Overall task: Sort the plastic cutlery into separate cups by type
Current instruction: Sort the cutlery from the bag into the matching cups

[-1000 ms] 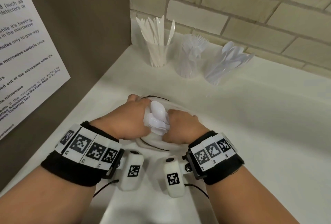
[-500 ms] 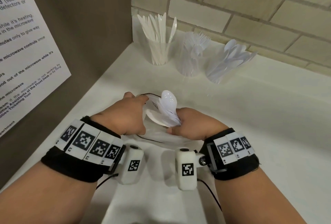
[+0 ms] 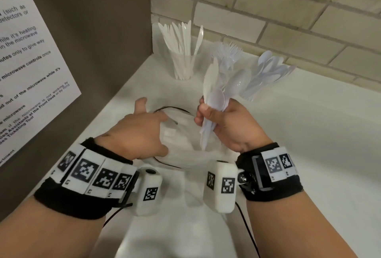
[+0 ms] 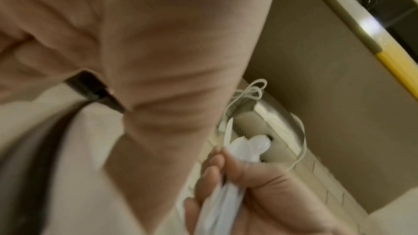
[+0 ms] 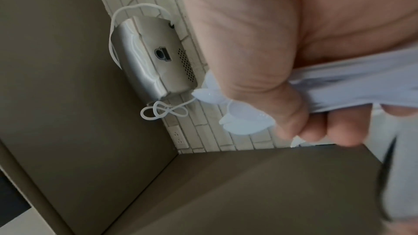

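The right hand (image 3: pixel 224 125) is clamping a bunch of spoons (image 3: pixel 218 90) by the handles, fingers curled tight around them, bowls fanning up toward 12 o'clock and handle ends pointing down toward 6, over the bowl (image 3: pixel 185 154) on the counter (image 3: pixel 309 154). The left hand (image 3: pixel 140 132) is lying at 9 o'clock from the bunch, fingers spread loosely over the bowl's near-left rim and gripping nothing; whether it is touching the rim is hard to tell. The spoon cup (image 3: pixel 266 78) is sitting at about 1 o'clock from the grip, near, tipped so its spoons are leaning rightward; the fork cup (image 3: pixel 224 55) is standing at 12 o'clock directly behind the bunch, and the knife cup (image 3: pixel 183 66) at 11 o'clock by the corner. The right hand is plainly the nearer one to the spoon cup. The bunch's long axis is running nearly upright, so I judge the drop will be needing the handles swung to point into that slanted mouth. Open counter is stretching to 3 o'clock of the cups, while the brick wall (image 3: pixel 268 10) is closing in behind them and the brown panel (image 3: pixel 92 31) is hemming the 9 o'clock side.
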Available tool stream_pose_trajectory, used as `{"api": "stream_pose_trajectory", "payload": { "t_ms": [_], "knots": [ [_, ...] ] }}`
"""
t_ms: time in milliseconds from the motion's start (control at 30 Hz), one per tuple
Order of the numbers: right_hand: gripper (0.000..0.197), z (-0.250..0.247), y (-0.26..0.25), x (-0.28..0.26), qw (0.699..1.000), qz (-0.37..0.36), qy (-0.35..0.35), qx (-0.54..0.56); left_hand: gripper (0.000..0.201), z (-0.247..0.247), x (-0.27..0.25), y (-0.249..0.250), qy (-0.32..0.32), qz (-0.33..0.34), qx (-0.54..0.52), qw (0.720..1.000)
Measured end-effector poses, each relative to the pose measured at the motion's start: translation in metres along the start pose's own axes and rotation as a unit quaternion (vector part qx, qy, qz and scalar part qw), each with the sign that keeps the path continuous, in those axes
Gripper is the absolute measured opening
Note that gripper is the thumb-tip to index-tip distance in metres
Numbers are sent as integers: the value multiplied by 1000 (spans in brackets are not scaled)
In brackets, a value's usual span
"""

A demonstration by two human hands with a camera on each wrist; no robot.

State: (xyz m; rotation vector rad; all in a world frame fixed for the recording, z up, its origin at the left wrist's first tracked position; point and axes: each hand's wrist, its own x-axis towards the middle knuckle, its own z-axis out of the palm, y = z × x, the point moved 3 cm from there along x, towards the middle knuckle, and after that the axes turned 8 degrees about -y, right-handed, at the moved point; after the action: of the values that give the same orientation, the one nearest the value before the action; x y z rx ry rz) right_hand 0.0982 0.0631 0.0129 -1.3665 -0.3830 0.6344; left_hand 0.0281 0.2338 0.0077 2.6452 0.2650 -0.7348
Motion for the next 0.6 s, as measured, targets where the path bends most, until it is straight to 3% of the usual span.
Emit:
{"api": "stream_pose_trajectory", "payload": {
  "t_ms": [67,133,200,267,367,400,467,533,600],
  "knots": [
    [15,1,-9,8,999,-23,23,9,54,-10,-8,5,51,38,-37,997],
    [14,3,-20,15,998,-46,36,37,35,-21,-15,13,148,116,-123,974],
    [14,6,-31,22,995,-62,37,65,20,-29,-15,18,246,187,-228,923],
    [15,10,-43,27,993,-78,32,79,13,-28,-7,20,260,227,-402,848],
    [15,18,-61,35,990,-102,19,90,31,-20,13,23,98,213,-695,679],
    [14,21,-67,38,989,-111,17,92,40,-17,18,26,32,190,-735,650],
    [17,26,-75,43,986,-132,12,99,54,-15,24,32,-65,145,-759,631],
    [19,30,-77,46,985,-142,1,93,62,-17,28,35,-119,109,-781,603],
    [19,32,-68,48,990,-127,-5,54,63,-22,28,37,-149,110,-817,546]
  ]
}}
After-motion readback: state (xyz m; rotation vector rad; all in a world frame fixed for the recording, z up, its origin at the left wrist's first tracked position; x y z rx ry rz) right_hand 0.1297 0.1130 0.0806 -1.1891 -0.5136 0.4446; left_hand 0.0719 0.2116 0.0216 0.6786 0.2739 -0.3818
